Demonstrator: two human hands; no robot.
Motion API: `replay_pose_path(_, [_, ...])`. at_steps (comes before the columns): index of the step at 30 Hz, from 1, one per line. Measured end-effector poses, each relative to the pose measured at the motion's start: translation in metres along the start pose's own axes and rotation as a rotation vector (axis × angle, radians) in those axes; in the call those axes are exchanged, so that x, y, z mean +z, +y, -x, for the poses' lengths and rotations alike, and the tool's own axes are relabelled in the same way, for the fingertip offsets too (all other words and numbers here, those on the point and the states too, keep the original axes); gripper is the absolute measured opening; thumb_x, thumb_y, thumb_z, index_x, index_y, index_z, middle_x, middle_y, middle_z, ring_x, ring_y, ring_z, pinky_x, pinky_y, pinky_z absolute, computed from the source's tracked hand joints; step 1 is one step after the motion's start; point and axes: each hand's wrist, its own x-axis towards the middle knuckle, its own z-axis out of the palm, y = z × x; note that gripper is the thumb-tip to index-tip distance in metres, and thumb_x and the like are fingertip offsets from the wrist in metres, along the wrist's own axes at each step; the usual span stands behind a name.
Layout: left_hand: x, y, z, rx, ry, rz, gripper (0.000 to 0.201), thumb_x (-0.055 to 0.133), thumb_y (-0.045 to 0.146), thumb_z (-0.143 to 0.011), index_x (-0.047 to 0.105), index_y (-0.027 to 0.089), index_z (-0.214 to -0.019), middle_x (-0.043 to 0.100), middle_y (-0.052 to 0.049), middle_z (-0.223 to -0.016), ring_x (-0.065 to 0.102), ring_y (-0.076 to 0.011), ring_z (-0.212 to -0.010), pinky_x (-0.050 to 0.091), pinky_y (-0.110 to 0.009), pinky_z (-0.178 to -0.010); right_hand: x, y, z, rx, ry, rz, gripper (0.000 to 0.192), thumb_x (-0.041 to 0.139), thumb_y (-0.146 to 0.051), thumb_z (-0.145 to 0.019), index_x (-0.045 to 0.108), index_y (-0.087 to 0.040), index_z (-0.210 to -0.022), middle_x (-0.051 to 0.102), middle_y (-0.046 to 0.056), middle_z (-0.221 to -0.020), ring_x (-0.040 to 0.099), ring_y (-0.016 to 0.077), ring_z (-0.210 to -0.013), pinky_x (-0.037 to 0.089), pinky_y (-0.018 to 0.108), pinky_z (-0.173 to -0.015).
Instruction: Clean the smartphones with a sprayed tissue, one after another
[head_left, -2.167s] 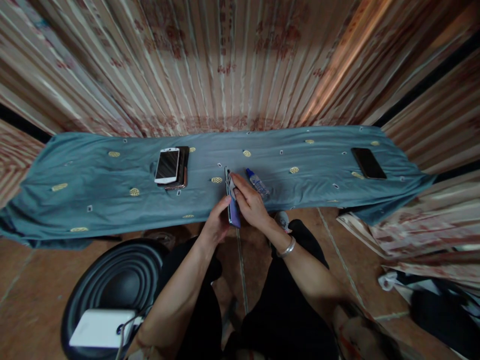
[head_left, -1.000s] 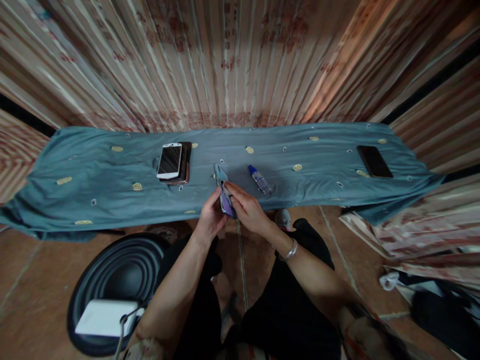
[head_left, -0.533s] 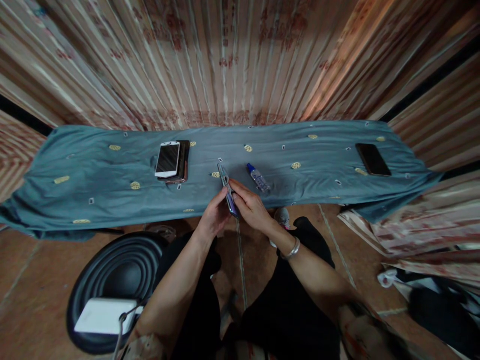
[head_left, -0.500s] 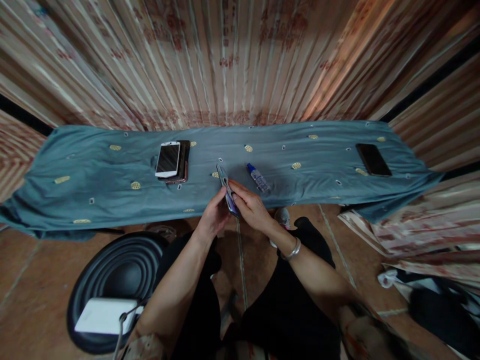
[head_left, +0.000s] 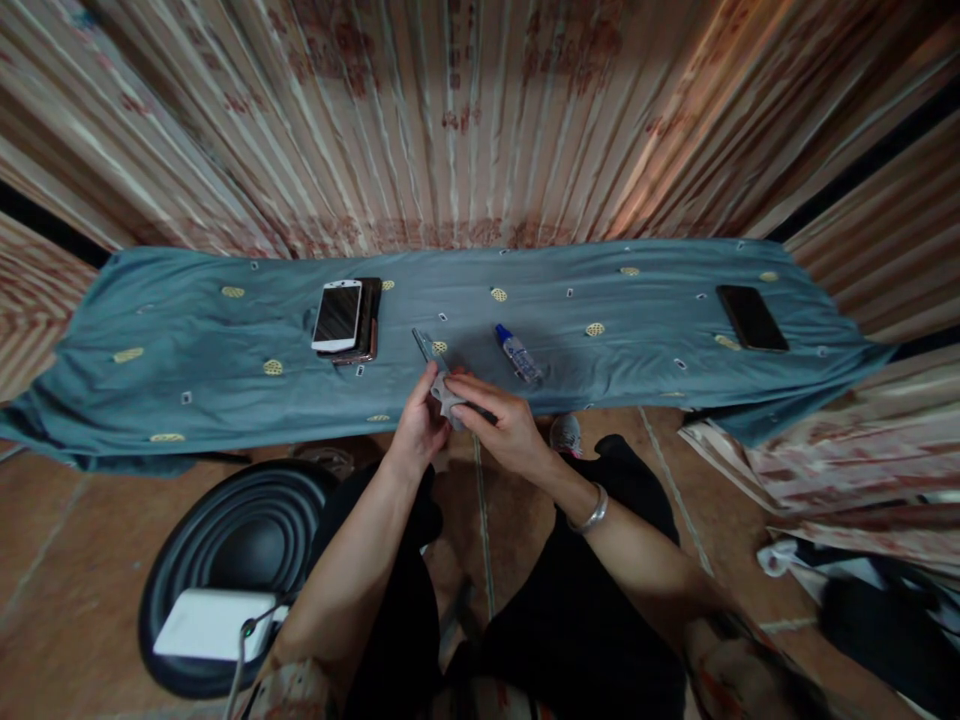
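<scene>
My left hand (head_left: 417, 432) grips a slim phone (head_left: 426, 349) from below, over the near edge of a blue-grey cloth (head_left: 225, 350) spread on a low table. My right hand (head_left: 501, 425) presses a small grey wipe (head_left: 448, 396) onto the phone's upper face. Most of the phone is hidden under the wipe and fingers; only its far end shows. A small clear bottle with a blue cap (head_left: 517, 354) lies on the cloth just beyond my right hand.
A white phone (head_left: 337, 315) lies on a stack of dark phones to the left. One black phone (head_left: 751, 317) lies at the cloth's far right. A black round speaker cone (head_left: 232, 530) with a white box (head_left: 204, 624) sits on the floor at left. Pleated curtains stand behind.
The phone has turned from standing on edge to lying flatter, its far end swung left. My right hand has slid down over it with the wipe.
</scene>
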Motion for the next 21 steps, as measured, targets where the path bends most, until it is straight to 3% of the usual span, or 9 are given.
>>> replay_pose_path(5, [0.004, 0.003, 0.004, -0.062, -0.015, 0.075, 0.039, 0.052, 0.046, -0.093, 0.072, 0.013, -0.089, 0.077, -0.01, -0.091, 0.071, -0.0232, -0.103, 0.053, -0.036, -0.098, 0.0, 0.008, 0.005, -0.069, 0.0, 0.062, 0.035, 0.059, -0.028, -0.096, 0.067, -0.029, -0.13, 0.068, 0.003, -0.132, 0.063, 0.0184, -0.124, 0.048, 0.035, -0.111])
replay_pose_path(13, [0.007, 0.011, 0.009, 0.02, -0.018, 0.13, 0.042, 0.054, 0.047, -0.091, 0.07, 0.014, -0.112, 0.077, -0.013, -0.105, 0.068, -0.0285, -0.115, 0.049, -0.044, -0.104, -0.005, 0.019, 0.018, -0.041, -0.026, 0.091, 0.034, 0.059, -0.027, -0.095, 0.067, -0.031, -0.129, 0.069, 0.003, -0.13, 0.064, 0.0194, -0.123, 0.049, 0.037, -0.11])
replay_pose_path(21, [0.007, 0.009, 0.01, 0.071, -0.023, 0.128, 0.037, 0.049, 0.04, -0.092, 0.073, 0.012, -0.097, 0.078, -0.014, -0.099, 0.066, -0.0275, -0.119, 0.046, -0.043, -0.108, -0.001, 0.021, 0.022, 0.055, -0.02, 0.067, 0.034, 0.055, -0.029, -0.097, 0.067, -0.028, -0.129, 0.067, 0.005, -0.133, 0.062, 0.0193, -0.125, 0.048, 0.038, -0.11])
